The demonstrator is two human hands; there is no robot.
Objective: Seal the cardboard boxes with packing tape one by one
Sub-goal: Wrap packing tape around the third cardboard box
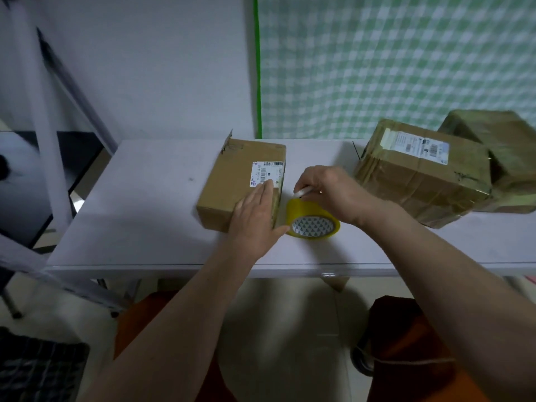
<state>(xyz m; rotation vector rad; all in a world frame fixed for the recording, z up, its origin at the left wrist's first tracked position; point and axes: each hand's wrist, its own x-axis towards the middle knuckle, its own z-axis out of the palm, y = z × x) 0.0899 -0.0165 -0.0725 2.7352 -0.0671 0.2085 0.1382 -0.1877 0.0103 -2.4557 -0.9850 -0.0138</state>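
left hand (256, 210): flat, fingers straight, palm down on the near right corner of the box (240, 181). Reads as pinning the box, and likely the tape strip along that edge, so nothing shifts.
right hand (324, 190): fingers curled round a small pale tool (301, 192), probably a cutter or pen; too small to say which. It sits just above the tape roll (313, 219), so the likely job is severing the strip there.
tape roll: yellowish, lying on its side on the table (145, 213), just beside the box's right face, patterned core facing the camera. Parked close so the strip stays short.
box position: mid table, long axis running away from the person, well apart from the other cartons.
box look: plain brown cardboard, white barcode label on top near the right edge, a bit of torn flap sticking up at the far left corner. A glossy band on the right edge looks like fresh tape.
taped boxes (420, 172): two at far right, touching, wrapped heavily in tape; judged done.
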